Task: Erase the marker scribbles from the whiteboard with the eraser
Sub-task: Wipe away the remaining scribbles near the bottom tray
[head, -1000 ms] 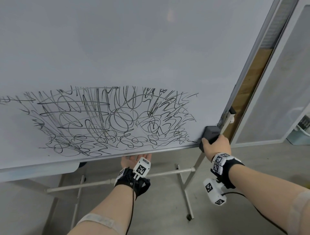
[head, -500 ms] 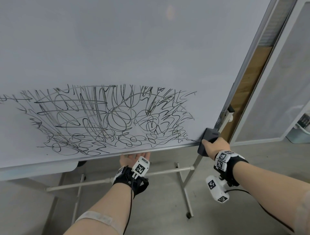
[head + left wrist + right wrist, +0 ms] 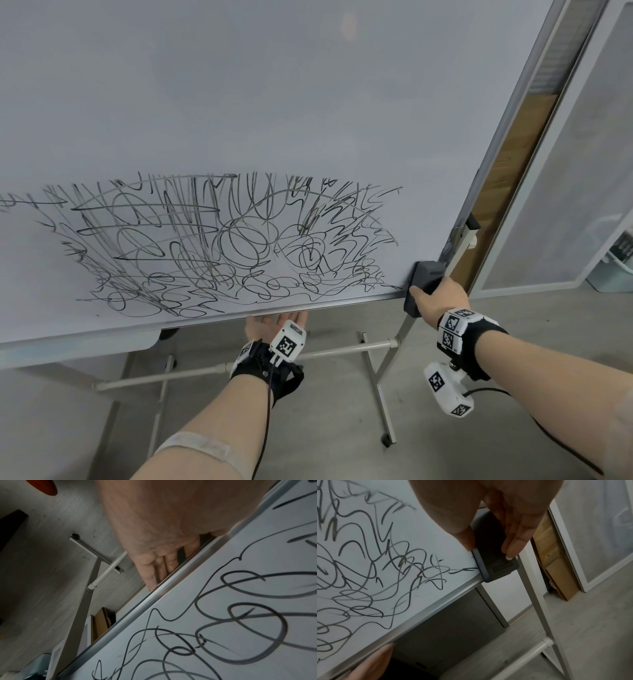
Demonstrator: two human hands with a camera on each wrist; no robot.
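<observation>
— Where's the eraser [image 3: 424,287]?

— At the whiteboard's [image 3: 239,102] lower right corner, about four o'clock from the scribbles [image 3: 222,243]. The right hand [image 3: 440,299] pinches it, thumb on one edge and fingers [image 3: 513,545] along the other, flat against the board.

— And the left hand [image 3: 274,324]?

— Fingers straight, tucked behind the bottom frame at six o'clock (holding nothing). Grey floor [image 3: 325,428] below the stand [image 3: 387,377].
</observation>
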